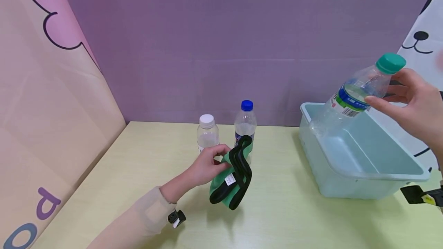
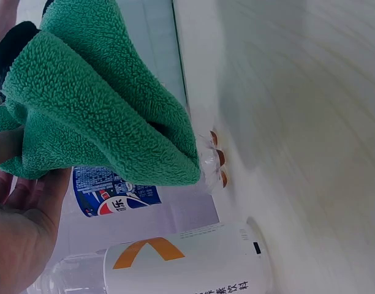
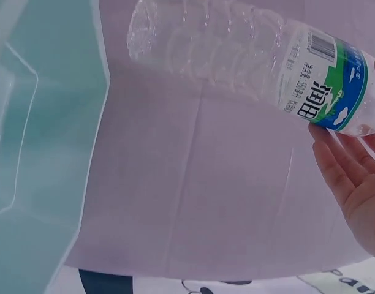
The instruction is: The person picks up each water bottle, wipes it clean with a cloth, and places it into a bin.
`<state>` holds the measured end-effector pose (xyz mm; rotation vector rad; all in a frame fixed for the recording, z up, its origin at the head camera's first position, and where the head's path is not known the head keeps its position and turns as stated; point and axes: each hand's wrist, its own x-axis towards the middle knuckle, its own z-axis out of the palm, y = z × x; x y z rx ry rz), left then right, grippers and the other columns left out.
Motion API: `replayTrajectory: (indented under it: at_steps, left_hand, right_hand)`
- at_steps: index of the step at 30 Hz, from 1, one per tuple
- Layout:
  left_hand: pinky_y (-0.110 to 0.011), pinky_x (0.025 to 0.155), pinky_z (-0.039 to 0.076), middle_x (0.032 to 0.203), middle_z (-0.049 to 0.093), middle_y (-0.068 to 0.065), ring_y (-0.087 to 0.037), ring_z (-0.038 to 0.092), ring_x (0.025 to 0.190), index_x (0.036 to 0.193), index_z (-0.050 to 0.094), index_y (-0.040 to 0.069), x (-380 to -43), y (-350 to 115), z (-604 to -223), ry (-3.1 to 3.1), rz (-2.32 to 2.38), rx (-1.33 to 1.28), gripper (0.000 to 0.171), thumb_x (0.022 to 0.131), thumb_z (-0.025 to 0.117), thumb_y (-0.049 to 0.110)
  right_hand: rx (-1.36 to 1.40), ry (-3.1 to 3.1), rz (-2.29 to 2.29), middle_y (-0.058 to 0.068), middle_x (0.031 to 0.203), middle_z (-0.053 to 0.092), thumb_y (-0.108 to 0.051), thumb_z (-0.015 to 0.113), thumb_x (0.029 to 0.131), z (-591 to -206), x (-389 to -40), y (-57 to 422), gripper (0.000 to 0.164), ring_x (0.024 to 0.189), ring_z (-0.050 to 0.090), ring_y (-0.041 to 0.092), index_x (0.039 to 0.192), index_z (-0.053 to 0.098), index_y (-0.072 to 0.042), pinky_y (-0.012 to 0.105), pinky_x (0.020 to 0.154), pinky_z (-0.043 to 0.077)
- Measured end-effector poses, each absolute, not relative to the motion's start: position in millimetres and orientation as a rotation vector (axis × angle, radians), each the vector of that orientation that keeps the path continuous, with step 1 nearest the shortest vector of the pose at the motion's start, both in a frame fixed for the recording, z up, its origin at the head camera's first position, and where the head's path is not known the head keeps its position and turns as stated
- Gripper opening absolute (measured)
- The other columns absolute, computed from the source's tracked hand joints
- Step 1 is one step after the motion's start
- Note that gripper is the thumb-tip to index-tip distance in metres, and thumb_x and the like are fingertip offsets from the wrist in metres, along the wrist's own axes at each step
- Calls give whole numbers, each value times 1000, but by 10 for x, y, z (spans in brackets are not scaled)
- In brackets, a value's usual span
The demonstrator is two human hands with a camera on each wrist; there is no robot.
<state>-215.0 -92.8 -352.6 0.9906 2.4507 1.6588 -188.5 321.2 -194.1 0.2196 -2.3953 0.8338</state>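
My left hand (image 1: 212, 165) pinches a folded green towel (image 2: 108, 104) with black edging and a small white tag, held up above the table. In the head view the towel partly covers a clear bottle with a blue cap (image 1: 247, 106); a white-capped bottle (image 1: 207, 130) stands just beyond the hand. On the right, my right hand (image 1: 415, 105) grips a clear plastic bottle (image 3: 236, 55) with a green cap and a blue-green label. That bottle tilts, base down to the left, over the left rim of a light blue bin (image 1: 349, 185).
The pale wooden table (image 1: 277, 218) carries both standing bottles and the bin. A purple backdrop (image 1: 214, 49) rises behind its far edge. A printed pink cloth (image 1: 62, 126) borders the left side, and a white printed cloth (image 1: 420, 41) stands at the right.
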Motion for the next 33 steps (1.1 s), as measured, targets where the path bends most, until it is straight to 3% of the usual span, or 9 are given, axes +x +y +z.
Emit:
replayTrajectory:
  at_steps: [4,8,11,13,15,18,33]
  left_hand:
    - [-27,71,54,92,65,-10,-21,56,86,95,64,3,-2136,-929,-3531,2459,1657,981,12,87,65,-6]
    - [-28,70,55,91,65,-10,-21,57,86,94,63,3,-2133,-933,-3537,2463,1656,968,12,87,64,-7]
    - [-28,70,55,90,64,-10,-21,57,85,94,63,2,-2136,-940,-3547,2463,1657,959,12,87,64,-7]
    - [-28,71,55,91,64,-10,-21,57,85,94,63,2,-2137,-944,-3554,2464,1661,959,13,87,64,-8]
    - [-28,71,55,91,64,-10,-21,57,85,94,63,2,-2137,-946,-3558,2464,1664,961,13,87,64,-8]
    - [-28,71,55,92,64,-11,-21,57,86,94,63,2,-2137,-947,-3565,2465,1665,962,13,87,64,-8]
    - [-28,70,54,93,64,-11,-21,58,87,95,63,2,-2148,-927,-3594,2453,1665,953,13,87,64,-7]
  right_hand:
    - [132,-2417,817,25,141,43,-23,67,91,-1903,-1945,3268,67,83,38,-13,149,35,-11,-1,61,31]
    - [100,-2420,779,27,142,42,-25,66,92,-1889,-2018,3337,67,84,39,-12,149,34,-9,-1,62,31]
    - [73,-2443,737,25,142,41,-28,64,93,-1882,-2085,3373,66,102,53,10,149,33,-7,0,64,30]
    - [61,-2472,727,27,143,38,-29,62,94,-1888,-2131,3393,67,112,50,34,149,32,-5,14,75,45]
    - [58,-2501,719,29,142,37,-30,61,95,-1906,-2184,3411,68,113,43,51,148,30,-2,36,83,52]
    - [65,-2544,725,33,139,35,-31,60,95,-1966,-2269,3450,70,115,41,56,148,27,2,70,83,38]
    - [99,-2797,816,38,138,31,-42,61,93,-2243,-2626,3545,83,120,37,56,145,20,8,69,86,38]
